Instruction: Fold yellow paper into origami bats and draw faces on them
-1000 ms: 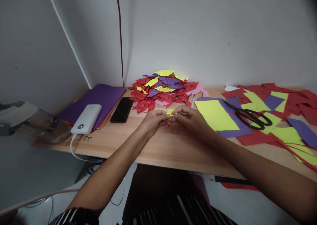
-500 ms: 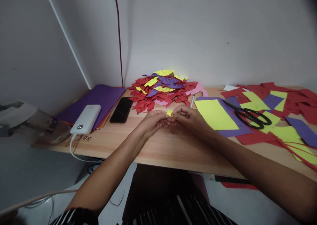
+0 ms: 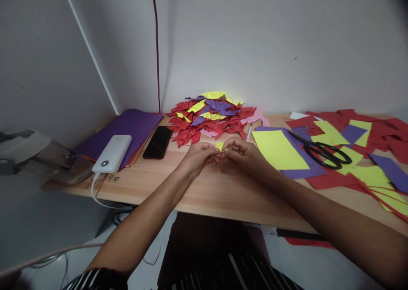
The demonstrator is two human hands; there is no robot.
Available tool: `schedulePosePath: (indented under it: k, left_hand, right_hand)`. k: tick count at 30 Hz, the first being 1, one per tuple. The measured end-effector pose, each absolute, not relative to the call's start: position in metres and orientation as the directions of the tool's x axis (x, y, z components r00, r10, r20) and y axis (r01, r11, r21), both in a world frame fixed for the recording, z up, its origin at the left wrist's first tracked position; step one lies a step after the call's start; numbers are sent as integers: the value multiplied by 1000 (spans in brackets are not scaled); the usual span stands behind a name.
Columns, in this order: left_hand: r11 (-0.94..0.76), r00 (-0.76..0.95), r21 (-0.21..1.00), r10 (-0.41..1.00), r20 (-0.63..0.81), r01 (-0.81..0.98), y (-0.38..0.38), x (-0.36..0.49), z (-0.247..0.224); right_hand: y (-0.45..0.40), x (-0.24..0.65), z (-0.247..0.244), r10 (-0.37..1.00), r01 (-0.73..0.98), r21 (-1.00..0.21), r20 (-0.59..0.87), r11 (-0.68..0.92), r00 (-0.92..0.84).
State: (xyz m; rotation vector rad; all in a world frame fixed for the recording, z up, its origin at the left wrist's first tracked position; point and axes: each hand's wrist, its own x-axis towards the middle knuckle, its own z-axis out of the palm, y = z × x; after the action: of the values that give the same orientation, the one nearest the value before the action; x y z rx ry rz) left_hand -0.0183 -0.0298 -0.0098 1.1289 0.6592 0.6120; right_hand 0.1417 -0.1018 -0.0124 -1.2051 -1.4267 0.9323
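Between my two hands is a small folded piece of yellow paper (image 3: 219, 146), mostly covered by the fingers. My left hand (image 3: 201, 156) pinches its left side with thumb and fingers. Closed on the right side of the same paper is my right hand (image 3: 240, 152), its fingertips meeting the left ones. Both hands are just above the wooden table (image 3: 204, 192). Behind them lies a heap of folded paper figures (image 3: 212, 116) in red, yellow, purple and pink, some yellow ones with drawn faces.
Left of the hands lie a black phone (image 3: 158, 142), a white power bank (image 3: 112, 154) with a cable, and purple sheets (image 3: 134, 122). On the right are a pen (image 3: 249, 132), a yellow sheet (image 3: 280, 149), black-handled scissors (image 3: 328, 154) and scattered red paper pieces (image 3: 385, 130). A plastic container (image 3: 47, 154) stands far left.
The whole view has shifted slightly, so things appear a little further right. Both hands keep hold of the yellow paper, with only a small shift of the fingers.
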Motion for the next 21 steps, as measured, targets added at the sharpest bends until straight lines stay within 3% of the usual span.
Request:
schedulePosePath:
  k: [6,10,16,21]
  left_hand:
    - [197,566,974,819,-100,-114,-32,-16,-11]
    - [84,512,991,859,-18,-107,-33,-14,-12]
    - [-18,543,999,839,39,-43,-35,-12,-14]
    - [10,589,999,808,10,-31,-36,-10,-16]
  right_hand:
    - [-104,143,-7,978,227,-959,193,170,84]
    - [-105,142,-5,988,196,-977,106,83,108]
    - [-102,141,-11,992,295,-953,90,62,84]
    - [-102,143,-14,986,375,-925,112,59,124]
